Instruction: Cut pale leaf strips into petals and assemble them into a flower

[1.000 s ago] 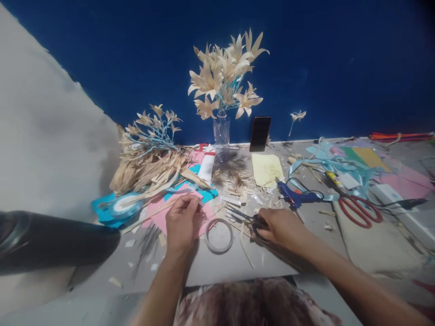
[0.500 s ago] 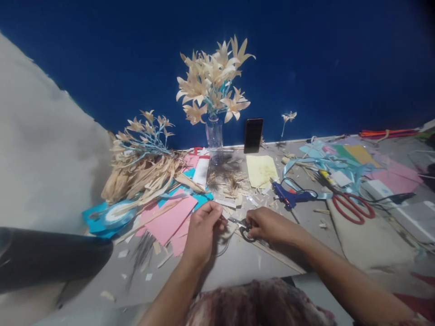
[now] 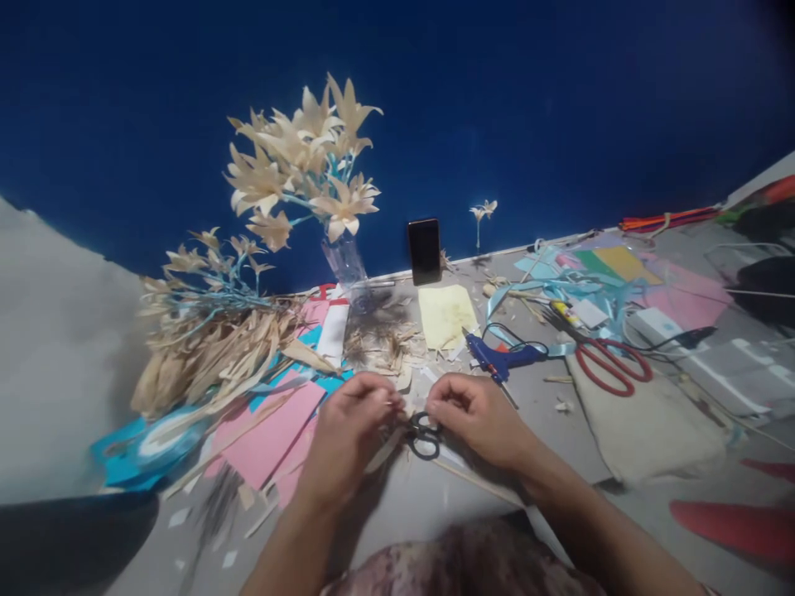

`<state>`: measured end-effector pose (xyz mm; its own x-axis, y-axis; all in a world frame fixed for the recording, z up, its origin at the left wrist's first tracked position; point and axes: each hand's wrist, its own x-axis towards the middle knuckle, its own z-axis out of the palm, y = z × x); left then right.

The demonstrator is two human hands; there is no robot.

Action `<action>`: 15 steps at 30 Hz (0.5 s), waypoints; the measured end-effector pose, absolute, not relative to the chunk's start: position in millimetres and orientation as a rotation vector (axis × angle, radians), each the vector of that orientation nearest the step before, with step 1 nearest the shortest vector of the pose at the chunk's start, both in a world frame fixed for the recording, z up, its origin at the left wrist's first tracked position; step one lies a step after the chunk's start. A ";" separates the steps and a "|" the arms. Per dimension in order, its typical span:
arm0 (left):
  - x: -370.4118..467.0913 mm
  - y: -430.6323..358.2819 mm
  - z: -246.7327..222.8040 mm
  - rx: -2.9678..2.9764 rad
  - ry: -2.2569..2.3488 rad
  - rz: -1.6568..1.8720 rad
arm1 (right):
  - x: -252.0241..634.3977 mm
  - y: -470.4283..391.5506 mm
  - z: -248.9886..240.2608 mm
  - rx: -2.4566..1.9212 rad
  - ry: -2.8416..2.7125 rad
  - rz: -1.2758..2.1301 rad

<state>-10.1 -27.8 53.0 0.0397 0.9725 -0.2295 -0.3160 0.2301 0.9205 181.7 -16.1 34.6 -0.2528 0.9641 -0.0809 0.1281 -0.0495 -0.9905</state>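
My left hand [image 3: 354, 426] is closed in a pinch, with a small pale tip showing at its fingers; what it belongs to is too small to make out. Facing it, my right hand [image 3: 478, 414] also has thumb and fingers pressed together, and anything between them is hidden. Small black-handled scissors [image 3: 425, 439] lie between the hands, low by the right fingertips, with no fingers through the loops. A thin pale strip [image 3: 481, 483] runs along the table below my right hand.
Pale flowers [image 3: 298, 157] stand in a leaning clear bottle [image 3: 348, 265]. Dried husks [image 3: 199, 356] and pink paper [image 3: 267, 439] lie left. A phone [image 3: 425, 251] leans on the wall. A blue glue gun [image 3: 506, 358] and red-handled scissors [image 3: 612, 366] lie right.
My right hand has let go of the black-handled scissors, which now lie between the hands. Both hands are pinched close together. The view has turned right and tilted.
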 end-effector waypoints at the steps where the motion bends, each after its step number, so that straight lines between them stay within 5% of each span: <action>1: -17.8 -26.6 57.8 0.733 1.057 1.193 | 187.3 -15.3 32.4 -1.236 -1.424 1.425; 5: -35.5 -27.9 71.2 0.741 1.219 1.454 | 203.3 -14.3 23.7 -1.152 -1.117 1.712; 15: 22.1 -37.3 54.8 1.122 1.235 0.913 | 196.2 -24.1 27.4 -0.889 -0.862 1.922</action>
<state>22.1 -37.3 54.8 0.1361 0.9615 -0.2387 0.0541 0.2334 0.9709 196.2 -24.1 27.4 -0.4059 0.8771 -0.2566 -0.3916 -0.4207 -0.8183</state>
